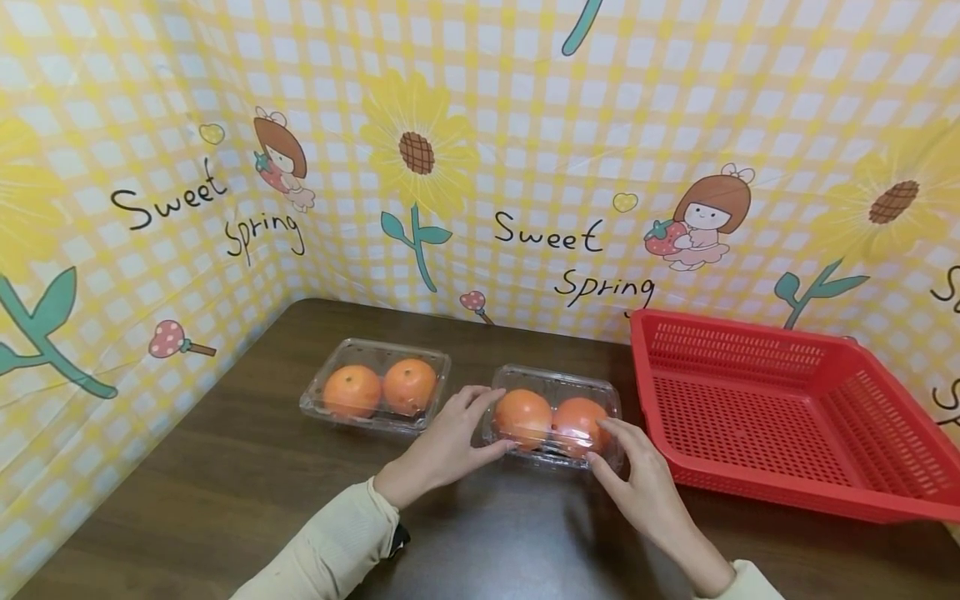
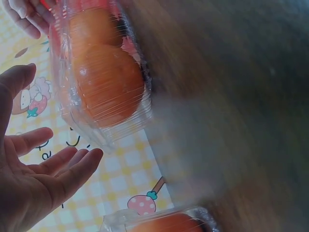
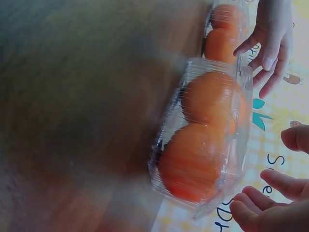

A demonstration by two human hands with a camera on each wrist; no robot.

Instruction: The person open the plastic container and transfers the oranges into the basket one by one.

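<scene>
A clear plastic clamshell box (image 1: 555, 382) with two oranges (image 1: 522, 418) inside sits on the dark table, its lid down. At its left end is my left hand (image 1: 450, 437), thumb and fingers spread. My right hand (image 1: 641, 479) is at the opposite end, fingers loosely bent beside the box. Both wrist views show a gap between the fingers and the plastic: the left fingers (image 2: 72, 169) and the right fingers (image 3: 260, 198) stand off the wall. To the left, a second clear box (image 1: 375, 350) also holds two oranges (image 1: 352, 392).
A red perforated plastic basket (image 1: 750, 417) stands on the right side of the table, close to the nearer box. Yellow checked cloth (image 1: 480, 150) with printed flowers and lettering hangs behind and along the left of the wooden table (image 1: 225, 492).
</scene>
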